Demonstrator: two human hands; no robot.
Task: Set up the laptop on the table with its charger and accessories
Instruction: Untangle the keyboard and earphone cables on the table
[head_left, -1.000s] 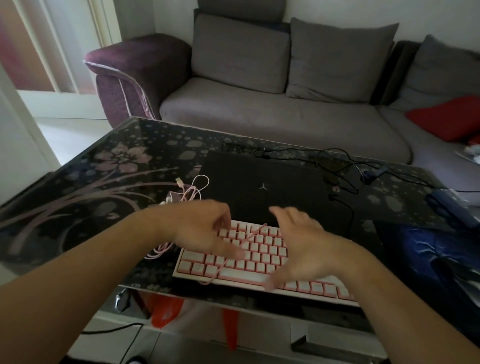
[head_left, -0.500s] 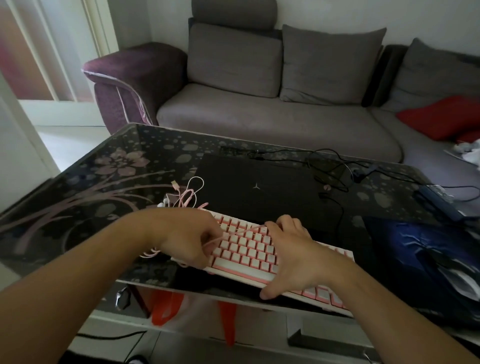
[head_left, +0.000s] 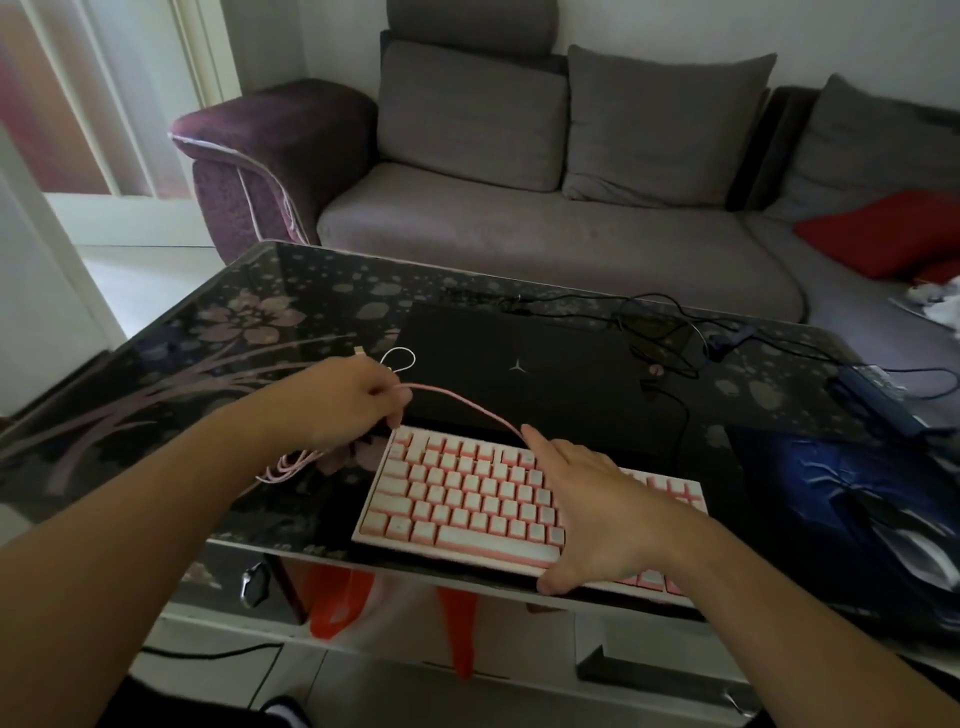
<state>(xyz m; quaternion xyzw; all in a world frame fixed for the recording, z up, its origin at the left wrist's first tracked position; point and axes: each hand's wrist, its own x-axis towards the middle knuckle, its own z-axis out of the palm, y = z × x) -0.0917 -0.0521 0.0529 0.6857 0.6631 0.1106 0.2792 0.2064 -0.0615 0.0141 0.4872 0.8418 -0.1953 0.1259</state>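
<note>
The pink keyboard cable (head_left: 457, 402) is being pinched by the left hand (head_left: 345, 400); the pink keyboard (head_left: 467, 493) is being pressed by the flat, relaxed right hand (head_left: 597, 499).

One laptop (head_left: 524, 371), one keyboard (head_left: 467, 499), two hands, one red cushion (head_left: 883, 231).

Not much to read here tbh. The only sign is a small pale three-pointed star logo (head_left: 517, 365) in the middle of the closed black laptop (head_left: 524, 374) lid, with no brand name next to it. The pink and white keyboard (head_left: 483, 499) at 6 o'clock from the laptop has keycaps, but any legends on them are too blurry to make out. No other labels or numbers are legible.
</note>
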